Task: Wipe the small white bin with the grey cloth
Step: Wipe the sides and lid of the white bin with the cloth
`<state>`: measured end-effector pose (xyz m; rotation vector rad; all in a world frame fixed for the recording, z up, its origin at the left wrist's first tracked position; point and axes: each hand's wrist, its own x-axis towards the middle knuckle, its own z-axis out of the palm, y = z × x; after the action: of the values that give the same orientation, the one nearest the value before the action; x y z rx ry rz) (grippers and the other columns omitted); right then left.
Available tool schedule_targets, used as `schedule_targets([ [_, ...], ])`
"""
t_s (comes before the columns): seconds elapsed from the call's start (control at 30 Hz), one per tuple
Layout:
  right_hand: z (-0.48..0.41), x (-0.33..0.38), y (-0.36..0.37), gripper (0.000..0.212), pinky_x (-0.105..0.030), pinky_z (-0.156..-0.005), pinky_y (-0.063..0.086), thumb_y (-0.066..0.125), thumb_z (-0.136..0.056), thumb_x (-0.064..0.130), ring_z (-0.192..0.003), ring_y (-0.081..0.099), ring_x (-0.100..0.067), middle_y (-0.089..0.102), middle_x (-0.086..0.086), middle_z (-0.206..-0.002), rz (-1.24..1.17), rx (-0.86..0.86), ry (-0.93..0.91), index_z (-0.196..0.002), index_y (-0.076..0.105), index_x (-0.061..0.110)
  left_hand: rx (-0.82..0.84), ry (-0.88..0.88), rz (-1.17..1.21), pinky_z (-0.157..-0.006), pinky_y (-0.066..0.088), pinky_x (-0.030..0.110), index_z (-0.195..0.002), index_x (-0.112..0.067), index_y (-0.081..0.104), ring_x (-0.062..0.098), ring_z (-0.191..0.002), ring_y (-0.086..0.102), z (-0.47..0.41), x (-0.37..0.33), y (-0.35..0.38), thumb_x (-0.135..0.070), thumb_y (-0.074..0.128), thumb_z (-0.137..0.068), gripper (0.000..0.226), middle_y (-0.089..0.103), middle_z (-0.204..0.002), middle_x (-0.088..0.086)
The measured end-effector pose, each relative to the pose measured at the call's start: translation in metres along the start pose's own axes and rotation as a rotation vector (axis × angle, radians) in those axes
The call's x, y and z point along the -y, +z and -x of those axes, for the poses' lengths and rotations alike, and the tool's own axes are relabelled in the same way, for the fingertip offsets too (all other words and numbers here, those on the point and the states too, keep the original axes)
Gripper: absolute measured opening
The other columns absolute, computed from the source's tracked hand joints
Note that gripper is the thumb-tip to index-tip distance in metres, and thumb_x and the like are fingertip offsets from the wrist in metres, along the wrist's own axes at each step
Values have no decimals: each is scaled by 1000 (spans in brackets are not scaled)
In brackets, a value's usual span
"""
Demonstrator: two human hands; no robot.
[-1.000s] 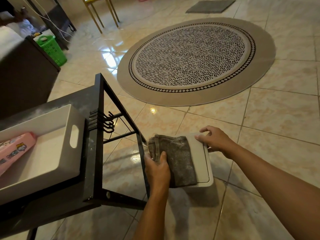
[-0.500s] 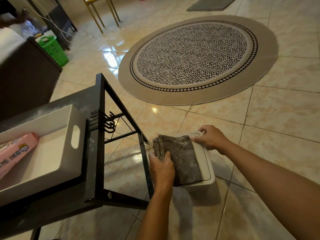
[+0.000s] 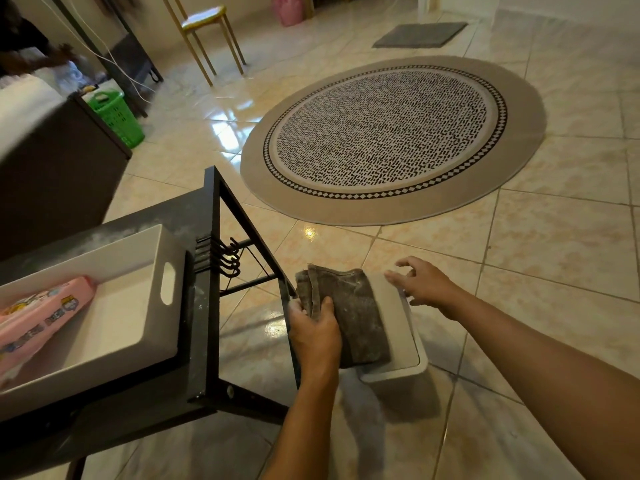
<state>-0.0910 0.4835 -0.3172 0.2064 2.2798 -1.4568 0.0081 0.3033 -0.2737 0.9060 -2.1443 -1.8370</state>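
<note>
Low in the frame's centre, one left hand (image 3: 313, 332) grips one folded grey cloth (image 3: 349, 317) on one small white plastic bin (image 3: 398, 327); one right hand (image 3: 420, 282) hovers, fingers spread, at its far corner

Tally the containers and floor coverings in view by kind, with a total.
White bin with lid: 1
White tray: 1
Green basket: 1
Round rug: 1
Grey mat: 1
Total: 5
</note>
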Motion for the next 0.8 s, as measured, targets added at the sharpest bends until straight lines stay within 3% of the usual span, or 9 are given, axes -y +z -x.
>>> schedule_targets([
  [0.2, 4, 0, 5, 57, -29, -62, 56, 72, -86, 33, -92, 65, -25, 62, -13, -114, 83, 42, 62, -134, 50, 11, 23, -36, 18, -90, 54, 45, -111, -27, 50, 15, -100, 59, 3, -6, 2, -23, 60, -95, 19, 59, -105, -2],
  [0.33, 2, 5, 16, 44, -34, -62, 54, 71, -86, 26, -79, 60, -24, 60, -12, -96, 131, -9, 73, -117, 58, -3, -11, -60, -7, -93, 53, 46, -123, -20, 49, 20, -105, 58, 1, 2, 2, -24, 61, -95, 31, 58, -106, -3],
  [0.5, -2, 5, 16, 33, -33, -58, 50, 69, -81, 20, -76, 53, -22, 56, -10, -95, 68, 13, 134, -106, 53, 7, -40, -84, -15, -94, 51, 50, -125, -21, 48, 23, -108, 57, -3, 8, -2, -27, 61, -95, 34, 57, -113, 2],
  [0.7, -12, 14, 25, 35, -36, -65, 45, 67, -78, 42, -76, 51, -21, 54, -6, -88, 121, -16, 85, -91, 51, 13, -67, -79, -54, -92, 52, 50, -124, -22, 48, 22, -105, 58, -9, 8, -7, -31, 62, -93, 35, 58, -110, 1],
  [0.8, -16, 18, 33, 62, -40, -84, 48, 74, -76, 50, -104, 58, -29, 59, -10, -114, 263, -29, 77, -115, 55, 7, -82, -94, -66, -91, 53, 50, -121, -23, 49, 22, -104, 59, -12, 13, -10, -32, 64, -92, 33, 59, -108, 0],
])
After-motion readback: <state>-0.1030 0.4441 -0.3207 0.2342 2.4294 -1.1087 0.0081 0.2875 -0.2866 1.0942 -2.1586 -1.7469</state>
